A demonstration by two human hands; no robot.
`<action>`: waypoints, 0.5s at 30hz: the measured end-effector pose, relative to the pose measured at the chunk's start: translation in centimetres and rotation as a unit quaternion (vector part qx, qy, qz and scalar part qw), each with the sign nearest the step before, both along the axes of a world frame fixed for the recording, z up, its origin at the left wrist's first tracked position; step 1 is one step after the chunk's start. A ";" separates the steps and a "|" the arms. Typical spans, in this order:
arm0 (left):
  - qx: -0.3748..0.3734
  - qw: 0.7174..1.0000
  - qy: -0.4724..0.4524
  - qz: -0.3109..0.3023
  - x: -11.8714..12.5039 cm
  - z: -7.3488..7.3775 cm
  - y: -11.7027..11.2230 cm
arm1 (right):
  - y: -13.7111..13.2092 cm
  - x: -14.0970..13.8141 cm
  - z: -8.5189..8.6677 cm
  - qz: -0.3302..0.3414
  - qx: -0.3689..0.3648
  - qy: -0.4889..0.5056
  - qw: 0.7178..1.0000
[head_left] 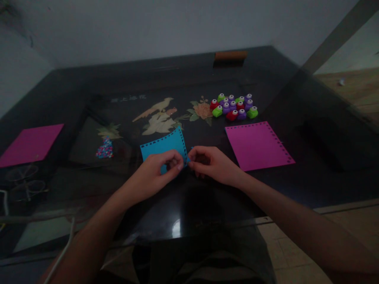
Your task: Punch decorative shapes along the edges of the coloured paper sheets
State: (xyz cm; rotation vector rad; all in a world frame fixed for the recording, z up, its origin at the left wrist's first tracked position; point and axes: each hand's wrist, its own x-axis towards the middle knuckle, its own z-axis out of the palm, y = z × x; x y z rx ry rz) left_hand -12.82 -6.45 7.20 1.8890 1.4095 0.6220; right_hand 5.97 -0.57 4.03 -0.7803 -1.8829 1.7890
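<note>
A sheet of blue paper (171, 141) with punched holes along its top and right edges is tilted up off the dark tabletop. My left hand (161, 169) is closed in a pinch on its lower right part. Close beside it, my right hand (211, 163) pinches a bit of blue at the sheet's right edge. Whether that bit is joined to the sheet I cannot tell. The sheet's lower part is hidden behind my left hand. To the right lies a magenta sheet of paper (260, 146), with holes along its top and right edges.
Several small craft punches (232, 106) in red, green and purple stand behind the magenta sheet. A pile of coloured paper bits (105, 149) lies left. Another magenta sheet (32, 142) and glasses (26, 183) are farther left. A brown roll-shaped object (230, 56) sits at the back.
</note>
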 end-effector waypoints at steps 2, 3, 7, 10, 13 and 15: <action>0.023 0.999 -0.007 0.029 -0.3 -0.1 0.1 | 0.2 0.1 -0.2 -0.012 -0.023 0.004 1.000; 0.036 0.998 -0.008 0.044 -0.4 -0.2 0.3 | 0.3 0.1 -0.3 -0.017 -0.033 0.001 0.999; 0.059 0.994 0.019 0.091 -0.9 -1.5 1.0 | 0.7 0.3 -0.8 -0.022 -0.065 -0.037 0.997; 0.032 0.994 0.031 0.095 -1.1 -2.9 1.7 | 0.7 0.4 -1.1 -0.015 -0.073 -0.066 0.995; 0.010 0.995 0.034 0.093 -1.2 -3.6 2.0 | 0.8 0.4 -1.3 -0.005 -0.071 -0.084 0.994; 0.003 0.995 0.028 0.095 -1.2 -3.6 2.1 | 0.9 0.2 -1.3 -0.009 -0.067 -0.094 0.993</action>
